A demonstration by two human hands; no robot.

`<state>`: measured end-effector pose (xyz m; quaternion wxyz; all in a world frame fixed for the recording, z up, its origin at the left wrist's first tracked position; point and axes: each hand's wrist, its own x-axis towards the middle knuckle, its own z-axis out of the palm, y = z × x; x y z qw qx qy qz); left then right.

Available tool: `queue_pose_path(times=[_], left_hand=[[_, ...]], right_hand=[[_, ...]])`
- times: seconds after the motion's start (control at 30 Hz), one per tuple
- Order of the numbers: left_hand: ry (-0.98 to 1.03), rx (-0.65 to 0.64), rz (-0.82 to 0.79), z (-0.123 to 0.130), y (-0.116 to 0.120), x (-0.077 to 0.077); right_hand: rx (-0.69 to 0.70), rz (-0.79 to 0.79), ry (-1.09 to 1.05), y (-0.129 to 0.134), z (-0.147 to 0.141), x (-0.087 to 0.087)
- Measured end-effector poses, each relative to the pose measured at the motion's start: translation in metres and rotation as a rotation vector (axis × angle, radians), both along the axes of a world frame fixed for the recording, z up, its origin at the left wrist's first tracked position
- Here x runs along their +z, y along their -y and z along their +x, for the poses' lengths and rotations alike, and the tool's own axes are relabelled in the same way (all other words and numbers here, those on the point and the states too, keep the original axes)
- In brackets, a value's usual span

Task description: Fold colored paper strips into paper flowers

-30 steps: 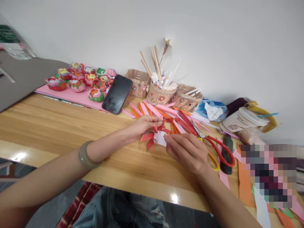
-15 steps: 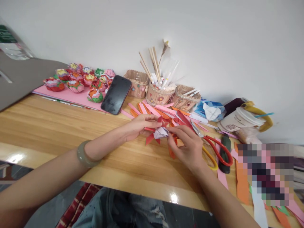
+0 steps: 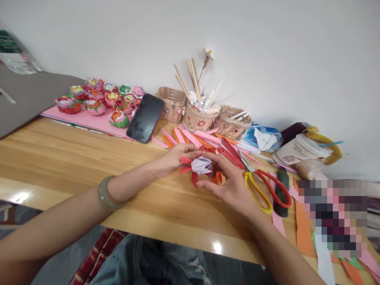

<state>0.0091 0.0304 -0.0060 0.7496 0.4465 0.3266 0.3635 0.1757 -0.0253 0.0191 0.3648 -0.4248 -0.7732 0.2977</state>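
Observation:
A paper flower point(image 3: 201, 165) with a pale lilac centre and red outer petals is held above the wooden table. My left hand point(image 3: 179, 155) grips it from the left, a ring on one finger and a bangle at the wrist. Around the flower's right side curves my right hand point(image 3: 230, 178), thumb and forefinger apart, the fingertips near or touching its petals. Behind the hands lies a heap of pink, red and orange paper strips point(image 3: 204, 138). Scissors point(image 3: 273, 188) with red and yellow handles rest to the right of my right hand.
Finished paper flowers point(image 3: 94, 107) stand on pink sheets at the back left, beside a black phone point(image 3: 145, 118). Decorated baskets point(image 3: 201, 118) with sticks line the wall. A tissue pack point(image 3: 263, 136), a lidded cup point(image 3: 299, 149) and a dark green bottle point(image 3: 281, 192) are at the right.
My right thumb and fingers have spread from their pinch on the pale centre. The flower has turned slightly, showing more of its lilac petals.

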Motion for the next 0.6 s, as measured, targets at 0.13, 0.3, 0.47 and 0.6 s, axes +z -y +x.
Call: queue_pose_path(times=[0.13,0.3,0.47,0.6], left_hand=[[-0.102,0.079,0.163,0.007,0.003,-0.004],[-0.192,0.113,0.332,0.011,0.009,-0.006],[-0.244,0.124,0.441,0.011,0.014,-0.004],[-0.302,0.158,0.563,0.010,0.016,-0.002]], right_hand=[[-0.047,-0.039,-0.028,0.000,-0.004,-0.005],[-0.148,0.108,0.048,0.002,-0.007,-0.008],[-0.174,0.221,0.043,0.003,-0.008,-0.011],[-0.193,0.288,0.047,0.005,-0.010,-0.010]])
